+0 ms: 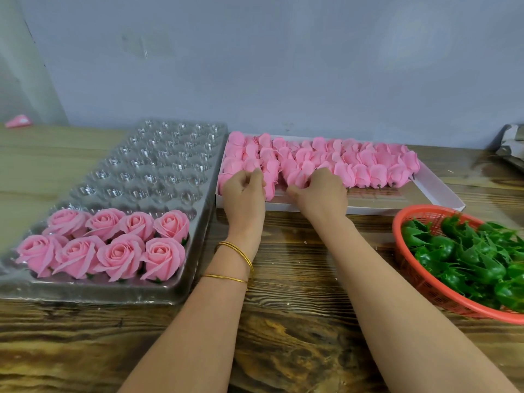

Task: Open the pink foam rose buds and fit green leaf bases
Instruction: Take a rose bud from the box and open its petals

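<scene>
Several closed pink foam rose buds lie packed in rows in a shallow white box at the back of the table. Both hands reach into the box's left part. My left hand has its fingers curled round a bud at the front row. My right hand grips the neighbouring buds just to the right of it. Several opened pink roses with green bases sit in the near cells of a clear plastic tray on the left. Green leaf bases fill a red basket on the right.
The wooden table runs under everything, with bare wood between the tray and basket. A grey wall stands behind. A pink scrap lies far left, and crumpled grey wrapping sits at the far right edge.
</scene>
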Action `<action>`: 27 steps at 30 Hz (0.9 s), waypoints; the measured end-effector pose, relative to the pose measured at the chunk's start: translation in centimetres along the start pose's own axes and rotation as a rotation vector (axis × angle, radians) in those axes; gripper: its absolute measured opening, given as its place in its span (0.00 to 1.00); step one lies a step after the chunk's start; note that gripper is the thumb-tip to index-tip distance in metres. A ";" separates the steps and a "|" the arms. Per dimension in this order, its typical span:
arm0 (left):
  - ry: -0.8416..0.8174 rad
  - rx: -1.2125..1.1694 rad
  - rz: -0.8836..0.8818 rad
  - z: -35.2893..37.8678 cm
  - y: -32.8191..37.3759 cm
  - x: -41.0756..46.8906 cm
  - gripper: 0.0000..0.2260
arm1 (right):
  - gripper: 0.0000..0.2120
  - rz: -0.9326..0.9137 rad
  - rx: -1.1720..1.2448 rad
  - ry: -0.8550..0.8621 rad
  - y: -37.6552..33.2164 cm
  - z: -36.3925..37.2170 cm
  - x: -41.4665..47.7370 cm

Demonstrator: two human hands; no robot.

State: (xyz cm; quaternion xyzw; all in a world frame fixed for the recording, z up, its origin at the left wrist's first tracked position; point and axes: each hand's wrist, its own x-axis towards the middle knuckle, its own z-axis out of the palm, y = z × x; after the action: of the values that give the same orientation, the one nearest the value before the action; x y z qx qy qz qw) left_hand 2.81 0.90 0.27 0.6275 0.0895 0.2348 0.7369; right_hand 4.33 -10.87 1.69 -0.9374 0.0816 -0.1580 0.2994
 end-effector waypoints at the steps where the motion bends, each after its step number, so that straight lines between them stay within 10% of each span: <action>1: -0.007 -0.012 -0.011 0.0 0.0 0.0 0.16 | 0.17 0.003 0.029 0.011 0.1 -0.3 0.0; 27: -0.681 -0.259 -0.243 0.0 1.4 -1.4 0.04 | 0.05 -0.212 0.835 -0.257 0.7 -1.7 -2.9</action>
State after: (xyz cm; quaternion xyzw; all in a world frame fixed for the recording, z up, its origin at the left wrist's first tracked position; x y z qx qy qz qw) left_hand 1.29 0.43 1.37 0.5561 -0.1170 -0.0669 0.8201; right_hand 0.94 -11.66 1.86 -0.7515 -0.1234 -0.0893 0.6419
